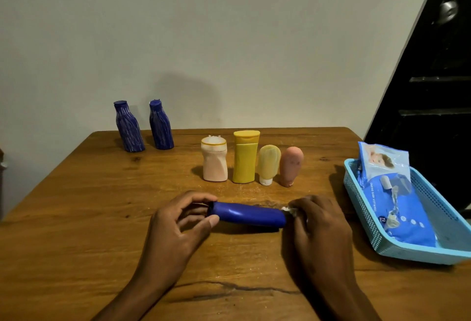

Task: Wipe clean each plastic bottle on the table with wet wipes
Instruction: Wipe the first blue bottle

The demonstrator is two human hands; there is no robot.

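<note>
A plain blue bottle [251,214] lies on its side near the middle of the wooden table [76,218]. My left hand [178,221] grips its cap end between thumb and fingers. My right hand [318,221] pinches a crumpled white wet wipe [289,210] against the bottle's base. Two streaked blue bottles [130,127] [160,125] stand at the back left. Behind the hands stand a peach bottle [214,160], a yellow bottle [245,157], a pale yellow tube [268,164] and a pink tube [290,166].
A light blue plastic basket [377,231] sits at the table's right edge with a blue pack of wet wipes [400,206] in it. A pale wall stands behind the table, with a dark door to the right.
</note>
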